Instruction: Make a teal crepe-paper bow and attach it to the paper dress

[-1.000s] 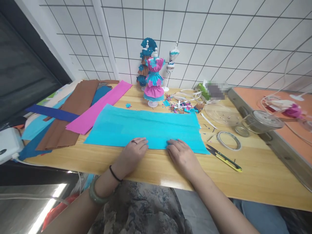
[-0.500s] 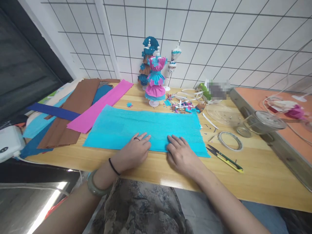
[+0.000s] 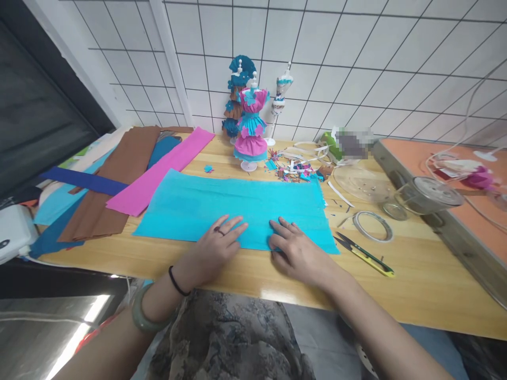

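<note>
Both hands flat on the turquoise crepe sheet (image 3: 237, 206), near its front edge. Left hand (image 3: 214, 248): palm down, fingers (image 3: 233, 227) spread and straight, gripping nothing, just pressing. Ring on one finger, black band and a green bangle at the wrist. Right hand (image 3: 299, 250): same deal, palm down, fingers (image 3: 283, 229) laid out a bit closer together, tips on the paper, nothing held. I read the two palms set side by side w/ a small gap as pinning the sheet so it lies flat and doesn't slide on the glossy wooden table (image 3: 415, 285).

Sheet spans the middle of the table, long side running left to right, front edge parallel to the table edge. Looks like more than one layer, can't tell how many.

Left of it: pink crepe strip (image 3: 158, 174) laid diagonal, its corner just touching or overlapping the turquoise corner; brown sheets (image 3: 114, 184) and a dark blue strip (image 3: 85, 182) stacked beyond, out of the work zone.

Right of the sheet, within reach: yellow-handled snips (image 3: 366, 253), just beside the sheet's right corner; tape roll (image 3: 372, 226) near them.

Back by the tiled wall: mini mannequin in a pink and turquoise paper dress (image 3: 250, 129), two more behind it, paper scraps (image 3: 295, 171) scattered just past the sheet's far edge. Clear plate (image 3: 358, 184) and glass jar (image 3: 430, 196) further right.
</note>
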Demonstrator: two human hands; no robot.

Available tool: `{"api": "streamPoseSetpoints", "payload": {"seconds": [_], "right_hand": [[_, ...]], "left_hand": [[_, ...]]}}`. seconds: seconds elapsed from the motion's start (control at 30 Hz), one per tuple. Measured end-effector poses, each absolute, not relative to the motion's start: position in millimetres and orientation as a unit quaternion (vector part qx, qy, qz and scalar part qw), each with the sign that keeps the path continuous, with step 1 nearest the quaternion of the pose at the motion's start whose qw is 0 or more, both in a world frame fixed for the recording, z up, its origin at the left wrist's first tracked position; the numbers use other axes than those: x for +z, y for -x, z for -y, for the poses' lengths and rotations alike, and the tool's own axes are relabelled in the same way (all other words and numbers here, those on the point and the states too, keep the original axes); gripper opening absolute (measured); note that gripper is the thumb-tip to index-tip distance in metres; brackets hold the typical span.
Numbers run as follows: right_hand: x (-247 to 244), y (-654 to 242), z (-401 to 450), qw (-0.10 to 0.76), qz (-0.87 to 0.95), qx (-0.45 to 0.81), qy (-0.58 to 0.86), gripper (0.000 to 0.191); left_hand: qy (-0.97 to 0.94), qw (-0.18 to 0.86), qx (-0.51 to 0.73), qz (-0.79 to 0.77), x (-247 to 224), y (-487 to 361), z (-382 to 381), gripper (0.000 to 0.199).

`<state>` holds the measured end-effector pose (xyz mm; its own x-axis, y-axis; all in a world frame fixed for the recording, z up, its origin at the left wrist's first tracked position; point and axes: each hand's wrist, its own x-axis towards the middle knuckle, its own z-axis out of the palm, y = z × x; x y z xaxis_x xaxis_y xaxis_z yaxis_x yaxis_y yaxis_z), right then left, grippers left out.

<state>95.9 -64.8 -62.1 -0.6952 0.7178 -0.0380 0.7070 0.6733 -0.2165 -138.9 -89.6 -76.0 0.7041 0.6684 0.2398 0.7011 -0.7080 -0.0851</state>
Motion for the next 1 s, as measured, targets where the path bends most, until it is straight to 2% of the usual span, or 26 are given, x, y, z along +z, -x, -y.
{"api": "streamPoseSetpoints", "payload": {"seconds": [0.33,0.57,0.63,0.83,1.0], "right_hand": [[-60,-104,63,0.072,0.919,0.149,0.357,0.012],[-75,-110,69,0.078,0.922,0.091,0.367,0.048],[-82,-113,71,0.068,0.928,0.063,0.362,0.052],[-88,-124,75,0.051,0.931,0.032,0.360,0.050],[-86,-125,76,0.056,0.932,0.021,0.357,0.049]], "left_hand": [[0.924,0.042,-0.107,0.364,-84,143,100,0.025],[0.905,-0.017,-0.104,0.413,-90,145,108,0.044],[0.907,-0.027,-0.092,0.410,-91,149,109,0.045],[0.907,-0.042,-0.086,0.409,-85,156,111,0.045],[0.902,-0.026,-0.102,0.418,-83,134,109,0.057]]}}
